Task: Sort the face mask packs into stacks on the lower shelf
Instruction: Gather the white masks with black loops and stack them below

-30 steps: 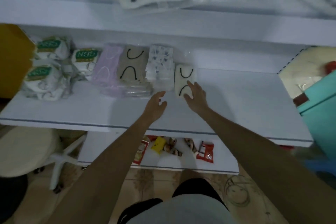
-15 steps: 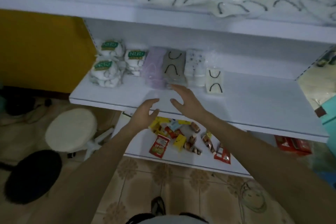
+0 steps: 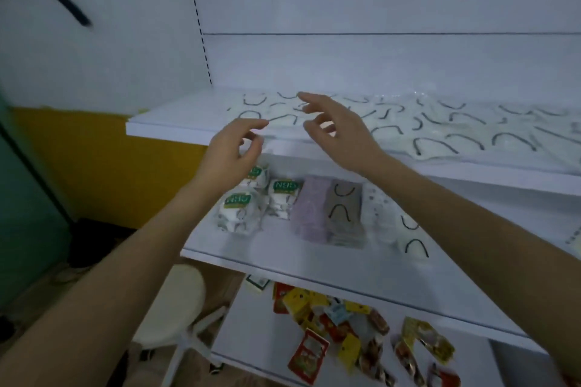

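A person's left hand (image 3: 231, 155) and right hand (image 3: 338, 132) hover at the white upper shelf (image 3: 163, 127), fingers (image 3: 314, 99) loosely spread, holding nothing. White face mask packs with black loops (image 3: 456, 132) lie scattered there; sorted stacks (image 3: 327, 210) sit on the lower shelf (image 3: 314, 264)

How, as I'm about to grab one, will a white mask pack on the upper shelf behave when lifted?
Probably floppy and light: the white mask packs lie thin and flat, overlapping on the upper shelf. Their shiny wrap may be slippery, so overlapping neighbours could slide along.
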Action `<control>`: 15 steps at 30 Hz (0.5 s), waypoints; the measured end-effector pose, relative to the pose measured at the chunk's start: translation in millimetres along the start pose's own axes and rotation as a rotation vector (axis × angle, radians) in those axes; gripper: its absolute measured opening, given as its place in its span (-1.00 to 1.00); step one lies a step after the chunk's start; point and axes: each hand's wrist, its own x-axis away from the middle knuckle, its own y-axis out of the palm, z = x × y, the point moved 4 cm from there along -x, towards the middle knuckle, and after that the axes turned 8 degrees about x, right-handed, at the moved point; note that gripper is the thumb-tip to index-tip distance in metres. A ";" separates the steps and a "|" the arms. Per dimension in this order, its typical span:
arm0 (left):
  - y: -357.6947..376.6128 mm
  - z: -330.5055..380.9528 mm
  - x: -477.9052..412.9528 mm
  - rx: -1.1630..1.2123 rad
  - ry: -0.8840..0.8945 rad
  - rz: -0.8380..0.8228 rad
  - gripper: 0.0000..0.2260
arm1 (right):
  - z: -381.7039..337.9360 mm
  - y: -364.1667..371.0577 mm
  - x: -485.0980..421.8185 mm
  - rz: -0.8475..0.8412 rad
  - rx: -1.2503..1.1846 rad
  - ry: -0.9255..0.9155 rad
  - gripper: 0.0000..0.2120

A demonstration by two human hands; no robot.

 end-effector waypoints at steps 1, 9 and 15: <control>-2.5 -3.5 -14.8 0.001 0.008 0.004 -0.73 | 5.3 -4.9 -11.3 -0.002 0.026 0.023 -0.60; -16.6 -101.0 -118.8 -0.067 -0.026 -0.088 -0.72 | 65.7 6.5 -100.2 -0.141 0.305 0.300 -0.54; 21.0 -139.0 -187.0 -0.078 0.091 -0.347 -0.73 | 104.7 40.7 -139.3 -0.344 0.406 0.496 -0.30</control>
